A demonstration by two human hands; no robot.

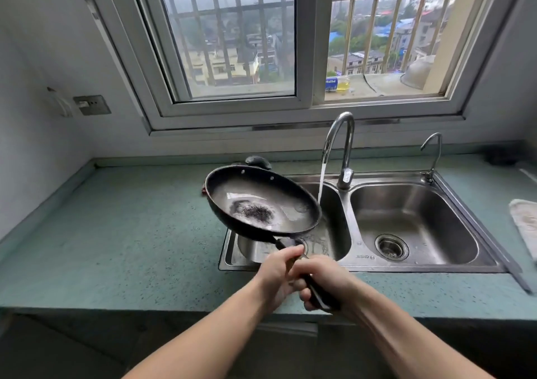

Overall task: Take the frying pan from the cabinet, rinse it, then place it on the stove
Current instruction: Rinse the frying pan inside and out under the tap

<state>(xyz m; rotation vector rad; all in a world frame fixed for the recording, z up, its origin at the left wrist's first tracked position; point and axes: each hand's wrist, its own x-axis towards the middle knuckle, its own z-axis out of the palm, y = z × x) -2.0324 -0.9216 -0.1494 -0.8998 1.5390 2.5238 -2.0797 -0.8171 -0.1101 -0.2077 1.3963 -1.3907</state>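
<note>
Both hands [302, 277] hiding frying pan [261, 204] handle, pan covering left basin [328, 233]

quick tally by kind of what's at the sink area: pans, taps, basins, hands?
Frying pan: 1, held over the left basin, water in it
Taps: 2, the tall tap running and a small tap at the right
Sink basins: 2, left basin and right basin
Hands on the pan handle: 2, left hand and right hand
Total: 7
</note>
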